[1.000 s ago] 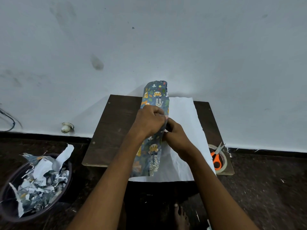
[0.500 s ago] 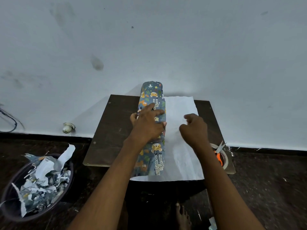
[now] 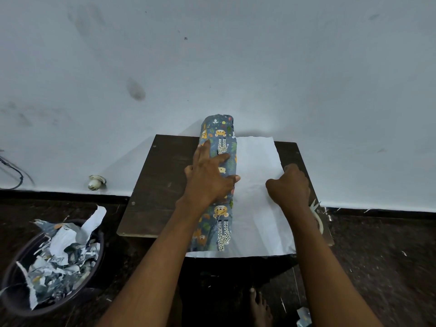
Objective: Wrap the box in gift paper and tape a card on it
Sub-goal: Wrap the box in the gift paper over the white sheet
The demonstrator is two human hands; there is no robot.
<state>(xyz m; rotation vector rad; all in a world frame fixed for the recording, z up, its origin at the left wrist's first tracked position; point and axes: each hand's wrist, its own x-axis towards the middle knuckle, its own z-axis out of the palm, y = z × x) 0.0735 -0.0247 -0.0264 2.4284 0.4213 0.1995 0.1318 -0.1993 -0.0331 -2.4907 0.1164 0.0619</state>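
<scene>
Left of the table (image 3: 151,185), a bin (image 3: 30,274) of scraps. On the table, paper (image 3: 257,208) half rolled around the box (image 3: 218,142), pressed flat-fingered by the left hand (image 3: 207,178). Right hand (image 3: 289,187) curled at the paper's right edge, grip unclear. Light, flimsy, tearable; best held at edges.

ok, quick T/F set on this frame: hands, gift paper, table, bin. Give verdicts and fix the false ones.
1. The left hand lies with fingers spread on the printed roll of gift paper. True.
2. The right hand holds the scissors. False: it is curled at the right edge of the paper's flat white part; the scissors lie mostly hidden behind its wrist.
3. The bin on the floor at the left holds paper scraps. True.
4. The paper is fully rolled up. False: the white part lies spread on the wooden table.
5. A card is taped on the roll. False: no card shows.
</scene>
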